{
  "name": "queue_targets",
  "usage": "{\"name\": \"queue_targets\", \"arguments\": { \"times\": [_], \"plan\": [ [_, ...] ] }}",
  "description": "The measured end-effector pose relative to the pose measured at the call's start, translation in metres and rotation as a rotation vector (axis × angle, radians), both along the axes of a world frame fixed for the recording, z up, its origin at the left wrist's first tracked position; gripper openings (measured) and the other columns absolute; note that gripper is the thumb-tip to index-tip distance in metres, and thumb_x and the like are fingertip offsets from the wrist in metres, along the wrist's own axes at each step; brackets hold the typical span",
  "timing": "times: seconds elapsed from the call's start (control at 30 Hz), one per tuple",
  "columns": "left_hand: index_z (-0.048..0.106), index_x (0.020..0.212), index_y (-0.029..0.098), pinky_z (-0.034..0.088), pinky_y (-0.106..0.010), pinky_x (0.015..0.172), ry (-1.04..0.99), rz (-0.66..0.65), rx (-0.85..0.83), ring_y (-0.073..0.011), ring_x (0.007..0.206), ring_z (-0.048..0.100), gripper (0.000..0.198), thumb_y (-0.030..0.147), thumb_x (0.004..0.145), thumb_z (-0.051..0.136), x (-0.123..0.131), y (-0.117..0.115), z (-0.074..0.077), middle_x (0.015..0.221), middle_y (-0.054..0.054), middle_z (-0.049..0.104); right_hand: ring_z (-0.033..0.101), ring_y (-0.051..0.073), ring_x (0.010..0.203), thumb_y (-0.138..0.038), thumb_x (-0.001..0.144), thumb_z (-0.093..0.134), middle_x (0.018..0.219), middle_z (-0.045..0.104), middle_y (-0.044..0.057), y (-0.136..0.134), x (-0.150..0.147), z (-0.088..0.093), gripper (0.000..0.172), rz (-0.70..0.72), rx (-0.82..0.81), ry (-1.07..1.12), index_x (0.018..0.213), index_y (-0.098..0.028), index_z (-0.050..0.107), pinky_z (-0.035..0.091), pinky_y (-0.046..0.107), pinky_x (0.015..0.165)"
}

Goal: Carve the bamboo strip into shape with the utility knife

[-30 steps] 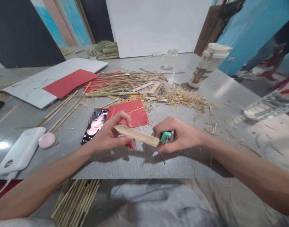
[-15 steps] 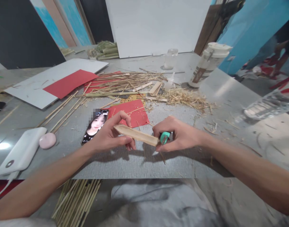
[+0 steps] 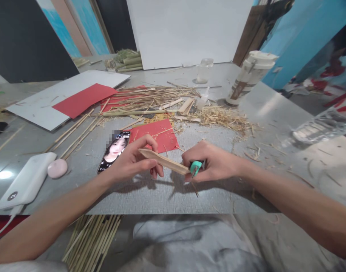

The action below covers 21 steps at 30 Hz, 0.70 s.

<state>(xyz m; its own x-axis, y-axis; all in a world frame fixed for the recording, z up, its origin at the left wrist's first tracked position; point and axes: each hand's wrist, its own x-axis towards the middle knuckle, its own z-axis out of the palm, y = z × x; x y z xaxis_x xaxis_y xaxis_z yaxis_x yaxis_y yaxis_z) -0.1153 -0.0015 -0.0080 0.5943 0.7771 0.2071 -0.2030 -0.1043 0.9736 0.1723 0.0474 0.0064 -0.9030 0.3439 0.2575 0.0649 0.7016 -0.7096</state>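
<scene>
My left hand (image 3: 130, 162) is closed around the left part of a flat bamboo strip (image 3: 164, 161) with a pointed tip, held just above the grey table (image 3: 161, 192). My right hand (image 3: 212, 162) is closed on a small teal-handled cutter (image 3: 195, 166), whose front end meets the right end of the strip. The blade itself is too small to make out. A thin sliver hangs down below the cutter.
A phone (image 3: 114, 151) lies just left of my left hand, with a pink pebble-like object (image 3: 57, 168) and a white power bank (image 3: 25, 180) further left. Red paper (image 3: 158, 135), bamboo sticks (image 3: 144, 98), shavings (image 3: 224, 117), a tumbler (image 3: 251, 77) and a plastic bottle (image 3: 323, 126) lie beyond. More sticks (image 3: 90, 241) rest below the table edge.
The strip has turned slightly so its face looks narrower, and my hands have shifted a little. Otherwise the scene is the same.
</scene>
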Motion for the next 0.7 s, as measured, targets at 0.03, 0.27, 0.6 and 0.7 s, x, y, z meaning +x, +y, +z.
{"name": "queue_targets", "arguments": {
  "times": [0.03,0.27,0.6,0.7],
  "plan": [
    [0.056,0.106,0.023,0.066,-0.023,0.065,-0.006,0.002,-0.004,-0.0162,0.070,0.082,0.019,0.028,0.104,0.073,0.0003,0.0004,-0.0002,0.087,-0.005,0.087,0.042,0.009,0.059,-0.037,0.095,0.079,0.065,0.050,-0.007,-0.0001,-0.0001,-0.0002,0.035,0.006,0.002,-0.001,0.073,-0.022,0.057,0.031,0.026,0.057],
    [0.061,0.103,0.019,0.066,-0.024,0.063,-0.043,0.020,-0.011,-0.0170,0.068,0.081,0.014,0.025,0.103,0.074,0.0014,0.0037,-0.0021,0.085,-0.007,0.086,0.042,0.010,0.060,-0.042,0.094,0.080,0.066,0.049,-0.007,-0.0005,0.0002,-0.0003,0.038,0.015,-0.013,-0.009,0.073,-0.022,0.055,0.031,0.026,0.058],
    [0.061,0.101,0.019,0.066,-0.024,0.063,-0.021,0.027,-0.026,-0.0181,0.069,0.082,0.017,0.027,0.102,0.076,0.0006,0.0064,-0.0039,0.083,-0.006,0.085,0.044,0.010,0.060,-0.041,0.094,0.080,0.066,0.052,-0.007,-0.0009,0.0007,0.0005,0.034,0.019,-0.017,0.002,0.076,-0.021,0.059,0.033,0.025,0.058],
    [0.062,0.102,0.019,0.066,-0.023,0.064,-0.009,0.032,-0.040,-0.0170,0.069,0.081,0.015,0.025,0.102,0.075,0.0003,0.0072,-0.0052,0.082,-0.006,0.085,0.043,0.009,0.059,-0.042,0.095,0.080,0.066,0.052,-0.007,-0.0007,0.0008,0.0000,0.035,0.021,-0.013,0.001,0.076,-0.020,0.059,0.032,0.025,0.057]
  ]
}}
